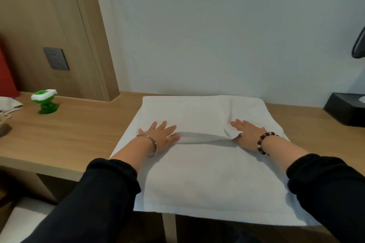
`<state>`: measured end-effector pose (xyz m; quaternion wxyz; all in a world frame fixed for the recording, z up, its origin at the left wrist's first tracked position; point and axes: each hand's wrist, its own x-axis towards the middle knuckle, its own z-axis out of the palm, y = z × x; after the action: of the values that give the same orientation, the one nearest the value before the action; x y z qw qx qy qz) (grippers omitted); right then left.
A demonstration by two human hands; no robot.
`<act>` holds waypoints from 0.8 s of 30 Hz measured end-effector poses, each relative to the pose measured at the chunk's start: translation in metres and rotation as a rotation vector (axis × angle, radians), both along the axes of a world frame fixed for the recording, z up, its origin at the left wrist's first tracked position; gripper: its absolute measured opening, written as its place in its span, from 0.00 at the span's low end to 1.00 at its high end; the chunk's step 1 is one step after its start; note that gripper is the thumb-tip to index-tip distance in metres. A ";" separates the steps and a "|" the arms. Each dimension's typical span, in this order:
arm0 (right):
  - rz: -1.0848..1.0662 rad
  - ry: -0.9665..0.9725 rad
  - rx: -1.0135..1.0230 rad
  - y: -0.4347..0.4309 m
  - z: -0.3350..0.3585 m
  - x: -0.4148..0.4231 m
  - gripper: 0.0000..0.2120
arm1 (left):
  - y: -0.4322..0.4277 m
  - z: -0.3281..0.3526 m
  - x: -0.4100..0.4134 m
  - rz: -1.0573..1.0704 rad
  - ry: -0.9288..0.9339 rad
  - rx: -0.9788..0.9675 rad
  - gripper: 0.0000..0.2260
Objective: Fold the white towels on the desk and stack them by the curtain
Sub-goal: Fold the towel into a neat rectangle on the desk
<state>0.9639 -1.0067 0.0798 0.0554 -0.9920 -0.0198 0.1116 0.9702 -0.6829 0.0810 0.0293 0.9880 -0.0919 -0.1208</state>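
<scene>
left hand (160, 136) and right hand (247, 134) lie flat, fingers wide, on the white towel (207, 173), a raised fold between them; the towel's near edge overhangs the desk (79, 134), bare wood to its left.

Your left hand (160, 136) and right hand (248, 134) lie flat, fingers straight, on the white towel (197, 173) spread over the desk (79, 134). Raised fold (203, 137) runs between them, seemingly covering your right thumb. Towel overhangs the desk's front edge.
</scene>
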 end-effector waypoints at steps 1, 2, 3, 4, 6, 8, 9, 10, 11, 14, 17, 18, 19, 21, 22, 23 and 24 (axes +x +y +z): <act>-0.003 -0.003 0.002 -0.002 -0.001 0.008 0.29 | -0.004 -0.001 0.006 0.011 -0.007 0.002 0.26; -0.005 -0.007 0.001 -0.004 -0.002 0.016 0.29 | -0.007 -0.001 0.013 0.023 -0.013 0.005 0.26; -0.007 -0.009 -0.003 -0.006 -0.002 0.024 0.29 | -0.010 0.000 0.018 0.033 -0.017 0.004 0.25; -0.009 -0.008 -0.007 -0.007 -0.003 0.031 0.29 | -0.013 0.000 0.024 0.040 -0.019 0.000 0.25; -0.011 -0.013 -0.010 -0.009 -0.003 0.043 0.29 | -0.016 0.001 0.035 0.047 -0.024 -0.011 0.25; -0.009 -0.025 -0.008 -0.011 -0.004 0.054 0.28 | -0.019 0.001 0.044 0.051 -0.029 -0.013 0.24; -0.010 -0.030 -0.003 -0.011 -0.004 0.059 0.28 | -0.020 0.000 0.048 0.053 -0.029 -0.014 0.24; -0.009 -0.036 0.000 -0.011 -0.004 0.063 0.27 | -0.021 0.000 0.052 0.055 -0.032 -0.015 0.24; -0.008 -0.044 0.000 -0.011 -0.004 0.067 0.27 | -0.022 0.000 0.056 0.058 -0.036 -0.016 0.24; -0.010 -0.072 0.003 -0.011 -0.004 0.079 0.25 | -0.026 0.000 0.066 0.066 -0.052 -0.020 0.24; -0.037 -0.083 0.004 -0.011 -0.008 0.092 0.26 | -0.027 -0.001 0.077 0.059 -0.066 -0.004 0.24; -0.048 -0.089 0.000 -0.011 -0.010 0.096 0.26 | -0.026 -0.003 0.080 0.054 -0.072 -0.005 0.24; -0.053 -0.096 0.000 -0.012 -0.012 0.099 0.26 | -0.025 -0.003 0.083 0.046 -0.074 -0.008 0.24; -0.058 -0.094 0.014 -0.013 -0.013 0.101 0.26 | -0.022 -0.004 0.085 0.015 -0.071 -0.014 0.25; -0.065 -0.081 0.019 -0.013 -0.013 0.101 0.26 | -0.020 -0.004 0.085 -0.011 -0.070 -0.024 0.25; -0.078 -0.069 0.020 -0.013 -0.013 0.099 0.26 | -0.018 -0.004 0.084 -0.040 -0.072 -0.039 0.25; -0.093 -0.071 0.017 -0.011 -0.012 0.098 0.25 | -0.015 -0.004 0.082 -0.067 -0.076 -0.058 0.23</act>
<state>1.0616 -1.0180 0.0678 0.0683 -0.9947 0.0235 0.0737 1.0525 -0.6977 0.0771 0.0501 0.9869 -0.1296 -0.0814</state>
